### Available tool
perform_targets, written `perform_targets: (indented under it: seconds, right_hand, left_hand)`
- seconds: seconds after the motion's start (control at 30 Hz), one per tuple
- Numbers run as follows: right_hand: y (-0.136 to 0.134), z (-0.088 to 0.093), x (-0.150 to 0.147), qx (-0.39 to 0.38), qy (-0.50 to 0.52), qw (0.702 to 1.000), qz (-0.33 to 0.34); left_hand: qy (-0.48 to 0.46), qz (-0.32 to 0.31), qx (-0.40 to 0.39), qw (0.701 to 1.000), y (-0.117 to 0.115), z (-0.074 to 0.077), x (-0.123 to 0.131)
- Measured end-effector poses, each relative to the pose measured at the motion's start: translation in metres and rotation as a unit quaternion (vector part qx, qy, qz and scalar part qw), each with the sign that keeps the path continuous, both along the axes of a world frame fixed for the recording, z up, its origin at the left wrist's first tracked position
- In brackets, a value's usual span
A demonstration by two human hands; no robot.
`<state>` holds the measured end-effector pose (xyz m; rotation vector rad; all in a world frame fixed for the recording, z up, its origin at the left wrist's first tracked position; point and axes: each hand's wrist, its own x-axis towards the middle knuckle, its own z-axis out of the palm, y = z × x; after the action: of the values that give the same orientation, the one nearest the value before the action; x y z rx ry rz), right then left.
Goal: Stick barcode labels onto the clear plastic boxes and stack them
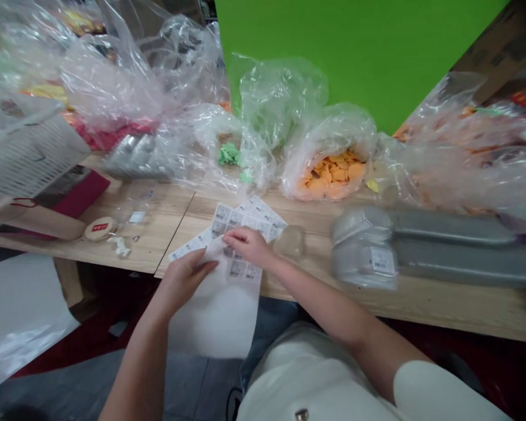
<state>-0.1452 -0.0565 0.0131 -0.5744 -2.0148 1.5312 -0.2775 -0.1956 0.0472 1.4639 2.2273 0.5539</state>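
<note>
White rectangular paper label sheet [214,321] pinched at the edge of the pale wood-grain table [307,280]

Nearest you, the sheet's blank lower part hangs over the front edge; printed labels show at its upper right. Your left hand [186,275] has thumb and fingers nearly closed on the sheet's left side. Your right hand [248,245] has its fingertips pinched together at the upper edge; whether a label lies between them, you cannot tell from here. Best practice, in this judgement: keep the left grip firm, support the overhang, and lift slowly at a low angle to avoid tearing. Just beyond lie white printed paper sheets [265,209]; keep them from sliding. Farther back stands a clear plastic bag of orange pieces [335,169].
</note>
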Motion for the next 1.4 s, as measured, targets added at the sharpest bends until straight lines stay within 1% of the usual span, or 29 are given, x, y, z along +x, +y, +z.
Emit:
perform_targets:
  seconds: [0.07, 0.13, 0.17, 0.2, 0.23, 0.27, 0.3, 0.33, 0.37, 0.4, 0.43, 0.47, 0.5, 0.53, 0.57, 0.63, 0.67, 0.7, 0.73, 0.8, 0.83, 0.87, 0.9, 0.97, 1.03, 1.1, 1.27, 1.4]
  right_hand:
    - [0.009, 0.002, 0.005, -0.046, 0.012, 0.992, -0.115]
    - [0.015, 0.007, 0.019, -0.045, 0.033, 0.971, -0.234]
    - [0.015, 0.01, 0.03, -0.02, 0.036, 0.96, -0.278]
    - [0.013, 0.012, 0.042, 0.021, 0.031, 0.95, -0.309]
    - [0.01, 0.014, 0.055, 0.074, 0.019, 0.942, -0.326]
    - [0.004, 0.015, 0.068, 0.134, 0.003, 0.935, -0.329]
    - [-0.002, 0.016, 0.08, 0.195, -0.017, 0.928, -0.316]
    - [-0.01, 0.016, 0.091, 0.249, -0.036, 0.923, -0.292]
    - [-0.018, 0.015, 0.1, 0.293, -0.051, 0.92, -0.256]
    - [-0.025, 0.015, 0.108, 0.32, -0.064, 0.921, -0.213]
    - [-0.031, 0.015, 0.115, 0.33, -0.073, 0.925, -0.172]
    - [-0.035, 0.015, 0.121, 0.319, -0.08, 0.934, -0.142]
    - [-0.038, 0.016, 0.127, 0.289, -0.084, 0.945, -0.129]
    - [-0.038, 0.017, 0.131, 0.241, -0.085, 0.958, -0.133]
    - [-0.037, 0.018, 0.135, 0.178, -0.086, 0.97, -0.142]
    - [-0.03, 0.016, 0.14, 0.037, -0.089, 0.984, -0.152]
    - [-0.026, 0.014, 0.142, -0.019, -0.089, 0.985, -0.148]
    - [-0.021, 0.01, 0.143, -0.054, -0.088, 0.984, -0.148]
    - [-0.016, 0.005, 0.145, -0.071, -0.086, 0.981, -0.16]
    - [-0.007, -0.006, 0.147, -0.073, -0.071, 0.972, -0.212]
    - [-0.004, -0.011, 0.148, -0.077, -0.064, 0.967, -0.232]
    - [-0.001, -0.017, 0.149, -0.086, -0.063, 0.965, -0.241]
    - [0.001, -0.021, 0.149, -0.097, -0.068, 0.964, -0.239]
    - [0.002, -0.029, 0.149, -0.11, -0.094, 0.965, -0.22]
    - [0.0, -0.033, 0.147, -0.104, -0.12, 0.964, -0.211]
    - [-0.002, -0.035, 0.145, -0.097, -0.133, 0.964, -0.21]
    - [-0.008, -0.037, 0.143, -0.079, -0.143, 0.962, -0.217]
    - [-0.012, -0.037, 0.143, -0.064, -0.151, 0.963, -0.214]
  left_hand:
    - [0.024, 0.059, -0.014, 0.998, 0.005, -0.014, -0.012]
    - [0.092, 0.123, 0.01, 0.988, 0.012, -0.026, -0.018]
    - [0.136, 0.155, 0.04, 0.978, 0.015, -0.03, -0.016]
    - [0.167, 0.183, 0.076, 0.966, 0.018, -0.032, -0.01]
    - [0.168, 0.201, 0.109, 0.959, 0.021, -0.032, 0.0]
    - [0.127, 0.208, 0.128, 0.961, 0.024, -0.029, 0.013]
    - [0.045, 0.204, 0.133, 0.969, 0.025, -0.025, 0.03]
    - [-0.095, 0.181, 0.11, 0.973, 0.027, -0.019, 0.047]
    - [-0.255, 0.155, 0.079, 0.951, 0.028, -0.014, 0.065]
    - [-0.399, 0.135, 0.054, 0.905, 0.028, -0.01, 0.08]
    - [-0.504, 0.126, 0.036, 0.854, 0.028, -0.006, 0.093]
    - [-0.575, 0.128, 0.025, 0.808, 0.028, -0.005, 0.103]
    - [-0.613, 0.136, 0.017, 0.778, 0.027, -0.004, 0.11]
    - [-0.628, 0.144, 0.01, 0.765, 0.026, -0.004, 0.114]
    - [-0.632, 0.147, -0.001, 0.761, 0.025, -0.005, 0.116]
    - [-0.631, 0.127, -0.039, 0.764, 0.023, -0.007, 0.118]
    - [-0.624, 0.111, -0.056, 0.772, 0.022, -0.009, 0.118]
    - [-0.604, 0.099, -0.066, 0.788, 0.022, -0.012, 0.12]
    - [-0.567, 0.094, -0.06, 0.816, 0.023, -0.015, 0.121]
    - [-0.455, 0.077, -0.001, 0.887, 0.027, -0.026, 0.126]
    - [-0.389, 0.052, 0.041, 0.919, 0.03, -0.033, 0.128]
    - [-0.325, 0.016, 0.08, 0.942, 0.032, -0.041, 0.13]
    - [-0.271, -0.028, 0.108, 0.956, 0.034, -0.049, 0.132]
    - [-0.194, -0.105, 0.127, 0.967, 0.035, -0.063, 0.134]
    - [-0.16, -0.135, 0.126, 0.97, 0.035, -0.072, 0.135]
    - [-0.163, -0.14, 0.124, 0.969, 0.032, -0.075, 0.135]
    - [-0.199, -0.124, 0.121, 0.965, 0.03, -0.07, 0.134]
    - [-0.21, -0.116, 0.127, 0.963, 0.03, -0.07, 0.135]
